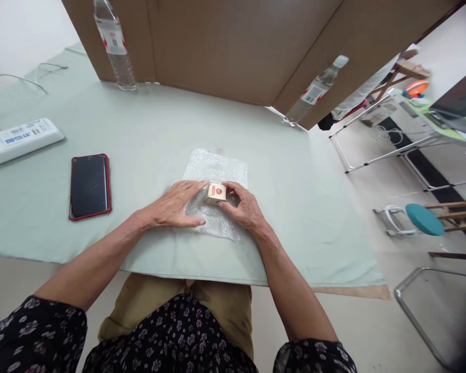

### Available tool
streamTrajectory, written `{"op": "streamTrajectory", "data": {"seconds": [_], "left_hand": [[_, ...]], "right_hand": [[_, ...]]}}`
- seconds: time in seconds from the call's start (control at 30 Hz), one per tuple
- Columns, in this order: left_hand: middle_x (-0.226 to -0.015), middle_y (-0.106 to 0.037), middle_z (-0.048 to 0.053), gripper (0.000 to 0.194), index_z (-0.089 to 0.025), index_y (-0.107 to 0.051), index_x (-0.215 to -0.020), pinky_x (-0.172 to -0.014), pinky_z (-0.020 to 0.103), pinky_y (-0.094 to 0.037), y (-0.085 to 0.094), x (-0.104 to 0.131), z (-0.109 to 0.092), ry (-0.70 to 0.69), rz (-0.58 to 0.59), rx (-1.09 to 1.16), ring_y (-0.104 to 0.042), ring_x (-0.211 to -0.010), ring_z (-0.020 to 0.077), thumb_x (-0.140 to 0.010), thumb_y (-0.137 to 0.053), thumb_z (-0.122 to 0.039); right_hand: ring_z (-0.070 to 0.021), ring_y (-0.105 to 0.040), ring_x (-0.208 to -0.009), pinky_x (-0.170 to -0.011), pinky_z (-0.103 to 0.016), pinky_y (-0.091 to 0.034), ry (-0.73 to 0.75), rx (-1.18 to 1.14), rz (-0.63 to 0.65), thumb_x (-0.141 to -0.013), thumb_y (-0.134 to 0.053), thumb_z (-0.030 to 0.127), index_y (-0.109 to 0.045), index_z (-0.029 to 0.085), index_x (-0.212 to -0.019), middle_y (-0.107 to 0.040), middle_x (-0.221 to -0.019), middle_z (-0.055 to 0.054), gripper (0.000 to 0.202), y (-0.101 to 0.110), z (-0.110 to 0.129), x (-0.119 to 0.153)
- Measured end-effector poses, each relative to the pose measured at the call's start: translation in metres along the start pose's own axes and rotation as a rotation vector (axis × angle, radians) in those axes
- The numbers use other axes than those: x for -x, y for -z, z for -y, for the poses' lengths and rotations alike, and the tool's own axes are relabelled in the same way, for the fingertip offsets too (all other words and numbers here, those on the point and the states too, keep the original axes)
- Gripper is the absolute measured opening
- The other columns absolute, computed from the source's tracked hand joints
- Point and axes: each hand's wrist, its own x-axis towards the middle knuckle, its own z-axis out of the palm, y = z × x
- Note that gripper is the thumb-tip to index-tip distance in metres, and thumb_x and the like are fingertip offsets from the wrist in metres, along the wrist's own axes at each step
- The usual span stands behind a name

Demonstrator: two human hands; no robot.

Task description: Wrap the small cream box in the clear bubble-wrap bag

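Note:
A small cream-coloured box (216, 192) with a red print on top rests over a sheet of bubble wrap (217, 168) on the table. My right hand (244, 207) grips the box from its right side, thumb at the near edge and fingers at the far edge. On the left, my left hand (178, 204) has its thumb and fingers spread apart, the fingertips close to the box's far left corner. Whether those fingertips touch the box, I cannot tell. Parts of the bubble wrap are hidden under both hands.
A phone in a red case (89, 186) and a white power strip (27, 140) lie to the left. Two plastic bottles, one left (118, 52) and one right (314, 93), stand against a cardboard screen (233, 46). Beyond the right edge are a stool (423, 219) and a laptop (460, 98).

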Motion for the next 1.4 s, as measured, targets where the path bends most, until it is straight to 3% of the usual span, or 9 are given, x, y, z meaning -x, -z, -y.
{"op": "streamTrajectory", "data": {"seconds": [0.13,0.2,0.43,0.6,0.73,0.87,1.03,1.2,1.4], "left_hand": [[-0.144,-0.053,0.016,0.051,-0.021,-0.058,-0.123,-0.115,0.056,-0.037,0.006,0.002,-0.001,-0.035,-0.070,-0.017,-0.046,-0.139,0.0363,-0.078,-0.072,-0.042],[-0.144,-0.053,0.014,0.035,-0.021,-0.064,-0.105,-0.117,0.057,-0.035,0.009,0.004,-0.002,-0.071,-0.058,-0.038,-0.040,-0.144,0.0372,-0.077,-0.073,-0.040],[-0.156,-0.042,0.013,0.039,-0.023,-0.065,-0.102,-0.119,0.063,-0.030,0.009,0.010,-0.007,-0.111,0.091,-0.075,-0.028,-0.150,0.0418,-0.070,-0.082,-0.039],[-0.157,-0.041,0.013,0.029,-0.021,-0.066,-0.100,-0.119,0.061,-0.030,0.009,0.010,-0.015,-0.128,0.102,-0.121,-0.030,-0.149,0.0401,-0.072,-0.074,-0.020],[-0.154,-0.047,0.010,0.017,-0.021,-0.067,-0.090,-0.117,0.059,-0.035,0.008,0.009,-0.016,-0.141,0.021,-0.117,-0.038,-0.146,0.0365,-0.074,-0.067,-0.014],[-0.145,-0.056,0.011,0.008,-0.020,-0.066,-0.083,-0.110,0.053,-0.043,0.005,0.008,-0.013,-0.129,-0.119,-0.119,-0.052,-0.134,0.0313,-0.081,-0.060,-0.015],[-0.128,-0.067,0.011,0.007,-0.020,-0.064,-0.085,-0.098,0.044,-0.051,0.003,0.008,-0.012,-0.106,-0.275,-0.091,-0.066,-0.113,0.0245,-0.086,-0.057,-0.018],[-0.117,-0.072,0.010,0.008,-0.020,-0.063,-0.086,-0.095,0.042,-0.053,0.000,0.006,-0.013,-0.113,-0.351,-0.073,-0.069,-0.108,0.0230,-0.088,-0.056,-0.018],[-0.114,-0.073,0.010,0.008,-0.020,-0.064,-0.089,-0.094,0.039,-0.053,-0.001,0.005,-0.014,-0.091,-0.397,-0.069,-0.070,-0.106,0.0218,-0.091,-0.056,-0.019]], "right_hand": [[-0.0245,-0.068,-0.103,-0.096,-0.044,-0.054,0.000,0.006,-0.038,-0.079,-0.071,0.030,-0.063,0.024,-0.124,-0.072,-0.119,-0.008,0.046,-0.004,-0.003,0.003],[-0.0247,-0.068,-0.103,-0.096,-0.045,-0.054,-0.001,0.006,-0.058,-0.079,-0.072,0.031,-0.062,0.023,-0.125,-0.072,-0.121,-0.009,0.047,-0.007,-0.005,0.004],[-0.0254,-0.068,-0.105,-0.095,-0.045,-0.054,0.030,0.013,-0.056,-0.081,-0.072,0.040,-0.058,0.025,-0.131,-0.068,-0.128,-0.010,0.054,-0.002,-0.003,0.004],[-0.0231,-0.067,-0.098,-0.090,-0.042,-0.054,0.076,0.036,-0.217,-0.084,-0.071,0.039,-0.064,0.025,-0.107,-0.071,-0.111,-0.006,0.028,0.013,0.008,0.007],[-0.0221,-0.067,-0.093,-0.088,-0.042,-0.054,0.067,0.042,-0.306,-0.086,-0.067,0.035,-0.064,0.025,-0.098,-0.071,-0.102,-0.004,0.016,0.017,0.013,0.010],[-0.0229,-0.067,-0.096,-0.090,-0.042,-0.054,0.079,0.021,-0.306,-0.086,-0.066,0.035,-0.065,0.025,-0.094,-0.071,-0.101,-0.005,0.013,0.017,0.014,0.011],[-0.0248,-0.067,-0.105,-0.100,-0.046,-0.051,0.113,-0.098,-0.197,-0.090,-0.062,0.046,-0.066,0.026,-0.094,-0.071,-0.104,-0.006,0.020,0.022,0.018,0.013],[-0.0276,-0.065,-0.114,-0.105,-0.050,-0.048,0.145,-0.094,-0.082,-0.086,-0.069,0.055,-0.068,0.027,-0.100,-0.071,-0.113,-0.006,0.031,0.026,0.024,0.015],[-0.0285,-0.065,-0.116,-0.103,-0.050,-0.048,0.154,0.004,-0.092,-0.082,-0.076,0.046,-0.067,0.028,-0.099,-0.070,-0.116,-0.006,0.027,0.017,0.025,0.014]]}}
